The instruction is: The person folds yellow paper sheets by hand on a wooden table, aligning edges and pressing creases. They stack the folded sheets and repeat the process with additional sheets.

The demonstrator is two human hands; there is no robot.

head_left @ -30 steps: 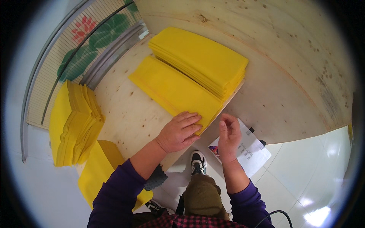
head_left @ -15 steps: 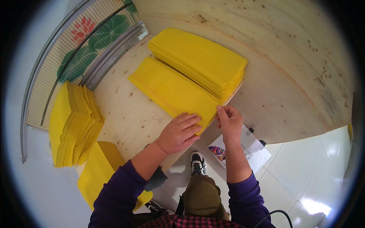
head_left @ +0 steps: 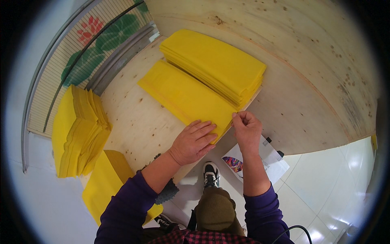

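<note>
A long yellow folded sheet point(head_left: 183, 93), fabric-like, lies slantwise on the plywood tabletop point(head_left: 134, 114). My left hand point(head_left: 191, 143) rests flat on its near end, fingers stretched out to the right. At the sheet's right corner, by the table edge, my right hand point(head_left: 247, 131) is closed in a pinch between thumb and forefinger on the edge. Just behind, and parallel to it, sits a thick stack of folded yellow sheets point(head_left: 213, 61).
More yellow sheets point(head_left: 77, 134) are piled at the table's left, and a loose yellow sheet point(head_left: 103, 189) hangs over the near-left edge. A plywood panel point(head_left: 284, 49) rises behind. On the tiled floor lies a white bag point(head_left: 268, 162). Dark grey jagged-edged material point(head_left: 167, 192) shows by my left forearm.
Hardly anything differs. Both hands keep their places on the folded sheet, and the whole view has shifted very slightly.
</note>
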